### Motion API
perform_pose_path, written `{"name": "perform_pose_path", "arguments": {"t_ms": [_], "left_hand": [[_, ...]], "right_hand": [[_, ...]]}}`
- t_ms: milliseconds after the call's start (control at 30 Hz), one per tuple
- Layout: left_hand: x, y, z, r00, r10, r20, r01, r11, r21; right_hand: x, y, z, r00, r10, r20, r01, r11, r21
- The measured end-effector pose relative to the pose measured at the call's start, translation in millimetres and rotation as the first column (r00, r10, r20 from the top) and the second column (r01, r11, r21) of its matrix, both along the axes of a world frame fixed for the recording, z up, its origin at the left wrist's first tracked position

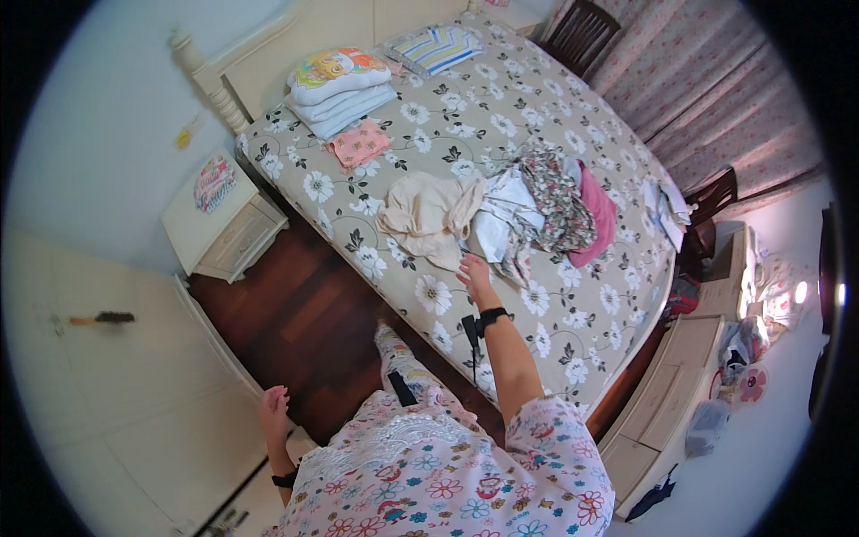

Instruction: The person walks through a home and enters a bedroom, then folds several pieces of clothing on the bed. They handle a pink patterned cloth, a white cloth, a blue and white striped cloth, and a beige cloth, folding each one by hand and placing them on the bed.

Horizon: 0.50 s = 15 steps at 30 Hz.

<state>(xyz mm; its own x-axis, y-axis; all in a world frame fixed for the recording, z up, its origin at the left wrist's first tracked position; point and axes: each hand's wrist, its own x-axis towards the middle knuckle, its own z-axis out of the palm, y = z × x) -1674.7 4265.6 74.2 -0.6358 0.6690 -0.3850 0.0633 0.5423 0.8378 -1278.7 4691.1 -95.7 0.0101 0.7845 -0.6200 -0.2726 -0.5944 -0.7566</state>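
Note:
My right hand [475, 275] is over the near side of the bed, its fingers at the lower edge of a beige cloth garment [429, 215]; I cannot tell whether they touch it. Beside that garment lie a white and light blue garment [507, 211], a dark floral garment [553, 194] and a pink cloth [597, 215], all crumpled and partly overlapping. Down at the left, my left hand [274, 401] hangs near a cream cabinet, fingers loosely curled, with nothing seen in it. Each wrist wears a black strap.
The floral-sheeted bed [416, 295] has a folded quilt stack [342, 107] near its headboard [288, 47]. A cream nightstand [221, 228] stands at the left. Dark chairs [580, 37] and a cream dresser [661, 396] stand beyond the bed. The floor is dark wood [295, 315].

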Motion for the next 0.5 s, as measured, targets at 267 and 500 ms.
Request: {"name": "perform_pose_path", "arguments": {"t_ms": [267,500], "left_hand": [[-94.1,122.0,52.3,0.969,-0.087,-0.231,0.033,0.974,-0.226],[-107.9,313.5,49.8,0.956,-0.221,0.194,0.243,0.965,-0.099]], "right_hand": [[-42.6,127.2,-48.9,0.999,-0.051,-0.009,0.048,0.969,-0.242],[-112.2,179.5,3.5,0.981,0.19,0.041,-0.193,0.978,0.082]]}}
